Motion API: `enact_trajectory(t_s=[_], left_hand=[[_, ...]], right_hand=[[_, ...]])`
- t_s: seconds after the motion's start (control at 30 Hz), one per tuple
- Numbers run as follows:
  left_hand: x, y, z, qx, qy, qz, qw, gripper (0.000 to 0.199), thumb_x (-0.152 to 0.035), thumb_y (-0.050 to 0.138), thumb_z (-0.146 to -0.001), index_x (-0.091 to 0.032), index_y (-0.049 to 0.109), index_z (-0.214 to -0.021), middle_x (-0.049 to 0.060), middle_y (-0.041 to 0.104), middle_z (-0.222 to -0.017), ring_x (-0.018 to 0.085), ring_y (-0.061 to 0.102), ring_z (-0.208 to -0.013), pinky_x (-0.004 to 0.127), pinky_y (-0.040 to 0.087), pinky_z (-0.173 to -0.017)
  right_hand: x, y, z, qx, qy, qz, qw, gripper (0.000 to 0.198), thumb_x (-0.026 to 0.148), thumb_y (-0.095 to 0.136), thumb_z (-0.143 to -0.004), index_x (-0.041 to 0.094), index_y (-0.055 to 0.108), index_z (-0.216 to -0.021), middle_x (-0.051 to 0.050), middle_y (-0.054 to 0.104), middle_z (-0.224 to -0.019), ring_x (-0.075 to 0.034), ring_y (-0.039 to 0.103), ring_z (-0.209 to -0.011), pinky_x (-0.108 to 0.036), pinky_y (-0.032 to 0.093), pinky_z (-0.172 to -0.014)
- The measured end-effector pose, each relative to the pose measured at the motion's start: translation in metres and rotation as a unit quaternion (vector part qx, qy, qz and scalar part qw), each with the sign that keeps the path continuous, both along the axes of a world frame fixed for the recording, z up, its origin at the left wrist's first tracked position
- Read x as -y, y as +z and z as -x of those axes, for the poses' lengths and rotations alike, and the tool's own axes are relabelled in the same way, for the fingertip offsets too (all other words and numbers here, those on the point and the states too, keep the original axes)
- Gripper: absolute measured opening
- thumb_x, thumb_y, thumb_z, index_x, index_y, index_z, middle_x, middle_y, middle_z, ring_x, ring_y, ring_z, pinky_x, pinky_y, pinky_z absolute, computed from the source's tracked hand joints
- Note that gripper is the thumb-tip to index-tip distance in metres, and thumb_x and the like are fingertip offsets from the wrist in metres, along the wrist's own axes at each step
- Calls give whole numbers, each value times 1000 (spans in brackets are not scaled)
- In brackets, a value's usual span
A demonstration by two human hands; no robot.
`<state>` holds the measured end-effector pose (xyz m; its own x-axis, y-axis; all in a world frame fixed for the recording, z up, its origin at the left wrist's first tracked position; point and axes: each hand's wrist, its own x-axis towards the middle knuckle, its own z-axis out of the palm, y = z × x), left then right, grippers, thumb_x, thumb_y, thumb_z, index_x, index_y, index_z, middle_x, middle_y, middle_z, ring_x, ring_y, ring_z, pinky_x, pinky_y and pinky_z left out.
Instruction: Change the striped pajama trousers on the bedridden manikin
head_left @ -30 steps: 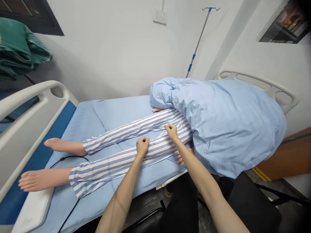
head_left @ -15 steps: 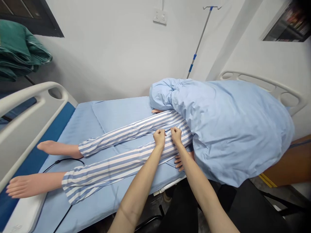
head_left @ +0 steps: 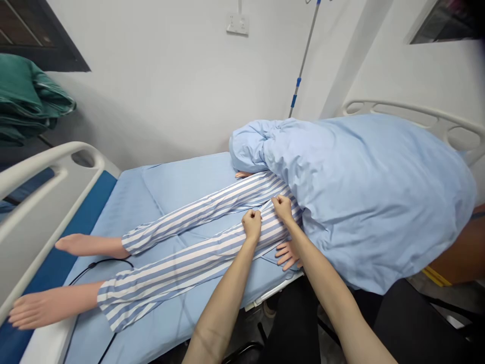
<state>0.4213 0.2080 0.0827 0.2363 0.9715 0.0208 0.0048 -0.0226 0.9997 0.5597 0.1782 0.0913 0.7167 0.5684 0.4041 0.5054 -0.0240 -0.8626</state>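
Observation:
A manikin lies on the bed in blue-and-white striped trousers (head_left: pixel 170 268), its legs stretched to the left. My left hand (head_left: pixel 252 224) is closed, pinching trouser cloth over the upper part of the near leg. Just to its right and a little farther up, my right hand (head_left: pixel 282 207) also pinches the cloth near the hip. A fold of fabric is drawn up between the two hands. Below my right wrist the manikin's hand (head_left: pixel 288 254) rests palm up on the sheet. A light blue quilt (head_left: pixel 352 197) is bunched over the manikin's upper body.
The bed's footboard (head_left: pixel 49 202) stands at the left, the headboard (head_left: pixel 413 114) at the right. A black cable (head_left: pixel 108 349) runs by the manikin's feet. Behind are an IV pole (head_left: pixel 305 60) and a wall socket (head_left: pixel 237 24). Green cloth (head_left: pixel 30 98) hangs far left.
Both hands have shifted slightly right and moved apart, the right one more toward the hip. The cloth between them looks more stretched. The camera view has tilted a little.

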Motion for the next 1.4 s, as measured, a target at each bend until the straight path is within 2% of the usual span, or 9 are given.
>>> enact_trajectory(t_s=[0.17, 0.4, 0.6, 0.77, 0.87, 0.97, 1.07, 1.2, 1.4], left_hand=[[-4, 10, 38, 35, -54, 17, 998, 23, -24, 53, -69, -19, 51, -46, -1, 50, -47, 11, 45, -52, 25, 37, -59], [-8, 28, 201, -15, -6, -43, 999, 34, -40, 58, -73, -20, 48, -48, 0, 51, -50, 11, 46, -52, 26, 39, -59], [16, -15, 348, -42, 92, 30, 994, 35, -43, 59, -73, -20, 45, -50, -1, 51, -51, 11, 43, -50, 25, 37, -53], [34, -57, 430, -70, 143, 103, 982, 35, -48, 58, -70, -20, 48, -51, -1, 49, -51, 11, 41, -49, 24, 34, -52], [34, -71, 446, -97, 152, 75, 981, 33, -48, 56, -71, -21, 49, -54, -1, 50, -52, 12, 45, -52, 25, 36, -56], [32, -82, 444, -170, 147, 33, 974, 27, -43, 54, -73, -21, 49, -58, -2, 49, -52, 13, 46, -53, 26, 35, -58], [35, -94, 436, -282, 180, -24, 942, 20, -32, 53, -74, -22, 48, -57, -3, 45, -50, 13, 43, -52, 26, 31, -59], [39, -110, 428, -338, 232, -92, 908, 18, -25, 53, -74, -21, 47, -57, -1, 49, -55, 14, 46, -56, 26, 28, -61], [39, -109, 424, -343, 247, -51, 905, 18, -26, 54, -74, -21, 46, -58, -2, 44, -53, 13, 41, -55, 25, 25, -60]], right_hand=[[8, -14, 1, 57, -10, 33, 998, 37, 40, 49, -77, 23, 26, -54, 6, 23, -51, -10, 26, -55, -28, 22, -57], [9, -16, 6, 107, -23, 98, 989, 38, 45, 49, -76, 24, 27, -54, 5, 26, -49, -11, 29, -54, -29, 25, -57], [13, -13, 12, 183, -34, 181, 966, 31, 45, 47, -72, 24, 35, -52, 2, 38, -48, -14, 33, -53, -31, 25, -58], [4, -4, 58, 151, -55, 170, 972, 30, 47, 47, -75, 24, 41, -57, 0, 47, -53, -16, 41, -55, -31, 30, -59], [-8, -12, 127, 160, 89, 199, 963, 29, 49, 47, -78, 22, 52, -67, -3, 57, -62, -19, 50, -63, -31, 35, -62], [-21, -32, 202, 257, 223, 211, 916, 30, 46, 50, -82, 19, 62, -87, -8, 69, -86, -22, 58, -78, -32, 38, -72], [-28, -51, 249, 362, 193, 210, 887, 27, 38, 47, -90, 19, 66, -95, -10, 70, -95, -23, 58, -88, -33, 35, -79], [-29, -63, 261, 415, 121, 207, 877, 26, 31, 45, -93, 18, 67, -90, -8, 70, -86, -21, 56, -82, -32, 31, -78], [-29, -60, 261, 425, 114, 220, 870, 26, 30, 45, -93, 17, 67, -90, -7, 69, -85, -19, 53, -80, -31, 28, -76]])
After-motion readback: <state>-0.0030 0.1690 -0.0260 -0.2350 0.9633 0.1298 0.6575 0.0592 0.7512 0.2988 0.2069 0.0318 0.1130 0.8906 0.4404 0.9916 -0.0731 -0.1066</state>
